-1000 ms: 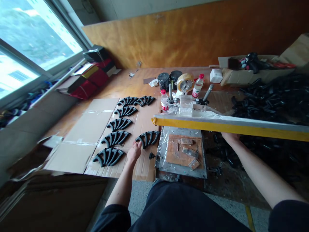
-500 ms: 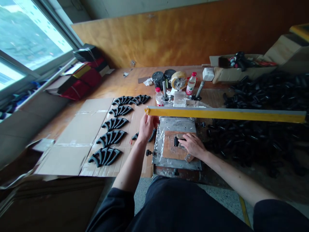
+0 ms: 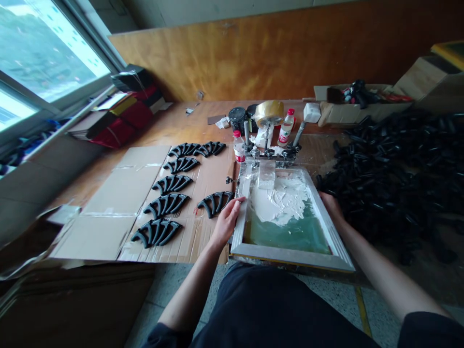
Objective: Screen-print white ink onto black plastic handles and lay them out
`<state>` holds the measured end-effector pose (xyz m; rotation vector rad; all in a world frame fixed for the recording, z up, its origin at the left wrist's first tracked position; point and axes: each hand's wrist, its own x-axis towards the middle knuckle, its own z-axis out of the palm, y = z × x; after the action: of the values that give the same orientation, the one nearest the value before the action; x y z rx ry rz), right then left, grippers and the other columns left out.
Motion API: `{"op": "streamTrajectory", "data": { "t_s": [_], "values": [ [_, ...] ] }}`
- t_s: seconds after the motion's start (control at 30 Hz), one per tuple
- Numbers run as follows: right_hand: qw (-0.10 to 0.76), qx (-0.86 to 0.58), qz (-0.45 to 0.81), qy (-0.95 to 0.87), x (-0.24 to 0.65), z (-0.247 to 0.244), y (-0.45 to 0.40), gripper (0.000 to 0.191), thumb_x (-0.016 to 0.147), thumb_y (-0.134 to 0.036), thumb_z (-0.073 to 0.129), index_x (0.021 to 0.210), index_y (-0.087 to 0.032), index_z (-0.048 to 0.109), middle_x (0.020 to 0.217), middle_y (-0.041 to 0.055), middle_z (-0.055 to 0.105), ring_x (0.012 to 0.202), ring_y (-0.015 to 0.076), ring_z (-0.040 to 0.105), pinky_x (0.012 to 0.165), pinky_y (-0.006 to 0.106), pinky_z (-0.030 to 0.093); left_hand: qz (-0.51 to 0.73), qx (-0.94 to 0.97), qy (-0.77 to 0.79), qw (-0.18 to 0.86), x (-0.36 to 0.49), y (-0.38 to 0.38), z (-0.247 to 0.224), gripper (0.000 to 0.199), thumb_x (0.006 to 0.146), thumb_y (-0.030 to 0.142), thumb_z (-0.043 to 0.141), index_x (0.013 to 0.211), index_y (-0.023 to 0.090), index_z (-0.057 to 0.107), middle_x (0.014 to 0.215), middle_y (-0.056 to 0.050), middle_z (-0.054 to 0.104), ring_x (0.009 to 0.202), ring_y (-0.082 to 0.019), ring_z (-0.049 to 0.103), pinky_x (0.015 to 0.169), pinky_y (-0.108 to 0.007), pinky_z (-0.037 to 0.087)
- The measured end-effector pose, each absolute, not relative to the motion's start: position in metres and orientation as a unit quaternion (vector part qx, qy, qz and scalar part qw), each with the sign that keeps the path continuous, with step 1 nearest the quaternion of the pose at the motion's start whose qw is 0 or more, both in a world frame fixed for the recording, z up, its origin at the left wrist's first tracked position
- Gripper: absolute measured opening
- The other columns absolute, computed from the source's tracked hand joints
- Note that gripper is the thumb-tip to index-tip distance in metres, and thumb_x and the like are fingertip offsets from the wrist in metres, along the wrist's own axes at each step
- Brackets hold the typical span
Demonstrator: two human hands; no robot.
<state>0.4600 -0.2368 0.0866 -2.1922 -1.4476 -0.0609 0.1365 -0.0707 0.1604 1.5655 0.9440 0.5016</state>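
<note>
A screen printing frame [image 3: 290, 253] lies lowered over the base plate in front of me, its metal rim around a green mesh [image 3: 286, 237]. White paste [image 3: 282, 200] is smeared across the mesh's far half, and a pale squeegee block [image 3: 267, 175] rests at its back. My left hand [image 3: 227, 220] is closed at the frame's left side. At the right side, my right hand [image 3: 332, 210] holds the rim, its fingers partly hidden. Left of the frame, a fanned group of black curved handles [image 3: 215, 204] lies on cardboard. The wooden jig and the black piece are covered by the frame.
More rows of black handles [image 3: 166, 205] lie on the cardboard sheet [image 3: 97, 220]. A big heap of black parts [image 3: 391, 193] spreads on the right. Behind the frame stand clamp posts [image 3: 297, 134], bottles [image 3: 286, 128], a tape roll [image 3: 268, 113] and black tubs [image 3: 237, 118].
The raised frame has come down flat over the jig. My left hand has lowered with its edge, and my right hand has left the black piece for the frame's right side.
</note>
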Motion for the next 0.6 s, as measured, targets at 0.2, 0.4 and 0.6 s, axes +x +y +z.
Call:
{"op": "streamTrajectory", "data": {
  "t_s": [0.2, 0.4, 0.6],
  "values": [
    [0.307, -0.773, -0.099, -0.547, 0.434, 0.138, -0.162, 0.055, 0.083, -0.032, 0.063, 0.134, -0.015, 0.051, 0.14, 0.0164, 0.047, 0.118, 0.032, 0.051, 0.095, 0.048, 0.046, 0.117, 0.716, 0.442, 0.528, 0.135, -0.074, 0.093, 0.061, 0.088, 0.046, 0.051, 0.145, 0.028, 0.039, 0.064, 0.005, 0.051, 0.057, -0.011, 0.047, 0.055, -0.021, 0.038],
    [0.14, -0.748, 0.005, -0.648, 0.372, 0.143, -0.113, 0.019, 0.08, -0.024, 0.068, 0.097, -0.018, 0.064, 0.098, 0.0095, 0.066, 0.096, 0.0269, 0.058, 0.08, 0.036, 0.047, 0.103, 0.728, 0.45, 0.508, 0.138, -0.071, 0.069, 0.06, 0.089, 0.045, 0.048, 0.145, 0.028, 0.039, 0.065, 0.005, 0.051, 0.061, -0.013, 0.051, 0.057, -0.022, 0.038],
    [0.12, -0.602, 0.052, -0.787, 0.362, 0.125, -0.174, 0.022, 0.081, -0.004, 0.05, 0.088, -0.018, 0.064, 0.087, 0.0058, 0.067, 0.084, 0.02, 0.058, 0.072, 0.029, 0.042, 0.113, 0.716, 0.456, 0.517, 0.136, -0.072, 0.068, 0.058, 0.088, 0.046, 0.05, 0.143, 0.029, 0.043, 0.07, 0.004, 0.056, 0.062, -0.012, 0.053, 0.058, -0.022, 0.039]
  ]
}}
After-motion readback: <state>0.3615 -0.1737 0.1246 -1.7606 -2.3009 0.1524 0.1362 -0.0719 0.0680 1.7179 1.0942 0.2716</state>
